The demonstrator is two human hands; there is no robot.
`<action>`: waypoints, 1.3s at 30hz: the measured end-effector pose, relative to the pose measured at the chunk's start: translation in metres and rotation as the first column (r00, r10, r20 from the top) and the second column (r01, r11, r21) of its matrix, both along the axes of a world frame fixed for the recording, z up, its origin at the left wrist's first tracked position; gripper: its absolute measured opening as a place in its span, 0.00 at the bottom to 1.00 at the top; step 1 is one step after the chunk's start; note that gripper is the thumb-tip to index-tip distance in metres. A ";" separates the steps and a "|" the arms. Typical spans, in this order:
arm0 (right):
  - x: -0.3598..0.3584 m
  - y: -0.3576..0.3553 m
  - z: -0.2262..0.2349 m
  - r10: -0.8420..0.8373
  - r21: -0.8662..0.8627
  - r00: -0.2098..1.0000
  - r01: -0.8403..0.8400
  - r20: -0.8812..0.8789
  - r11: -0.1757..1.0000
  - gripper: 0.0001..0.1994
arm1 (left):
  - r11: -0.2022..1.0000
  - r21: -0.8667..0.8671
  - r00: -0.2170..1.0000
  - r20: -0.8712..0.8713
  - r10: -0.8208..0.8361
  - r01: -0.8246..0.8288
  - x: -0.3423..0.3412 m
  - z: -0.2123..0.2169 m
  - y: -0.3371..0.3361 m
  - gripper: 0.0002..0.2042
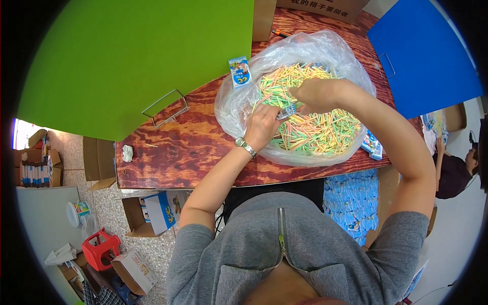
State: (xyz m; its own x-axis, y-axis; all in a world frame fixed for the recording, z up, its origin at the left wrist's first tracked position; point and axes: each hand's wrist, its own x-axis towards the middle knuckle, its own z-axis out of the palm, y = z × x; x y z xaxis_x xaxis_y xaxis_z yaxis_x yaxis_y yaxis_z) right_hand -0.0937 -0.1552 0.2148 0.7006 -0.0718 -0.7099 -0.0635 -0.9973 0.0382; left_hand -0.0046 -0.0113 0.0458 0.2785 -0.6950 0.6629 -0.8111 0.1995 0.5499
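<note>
A large clear plastic bag lies spread on the red wood-grain table, heaped with thin candy-like sticks in yellow, green and pink. Over the heap, my left hand, with a watch on its wrist, pinches a small blue-and-white packet. Curled just above the sticks, my right hand is closed beside that packet; whatever its fingers hold is hidden. A plump printed packet rests on the bag's left edge. More blue-and-white packets lie by its right side, partly behind my right forearm.
A green panel with a wire handle covers the table's left, a blue panel its far right. An orange cutter lies behind the bag. Many packets fill a box below. A co-worker sits at right; a red stool stands left.
</note>
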 end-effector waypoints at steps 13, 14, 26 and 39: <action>-0.045 -0.028 -0.014 -0.385 0.439 0.710 0.119 0.590 0.891 0.33 | 0.980 0.110 0.871 -0.483 -0.094 0.167 0.002 -0.003 -0.008 0.11; -0.048 -0.027 -0.020 -0.476 0.539 0.681 0.140 0.556 0.831 0.32 | 0.980 0.110 0.871 -0.482 -0.096 0.168 0.002 0.000 -0.008 0.11; -0.051 -0.006 -0.055 -0.686 0.695 0.421 0.163 0.593 0.701 0.32 | 0.961 0.127 0.905 -0.384 -0.182 0.247 0.008 0.009 -0.008 0.13; -0.049 0.002 -0.073 -0.463 0.476 0.179 -0.039 0.868 0.878 0.20 | 0.978 0.136 0.948 -0.298 -0.114 0.161 0.022 0.017 -0.012 0.07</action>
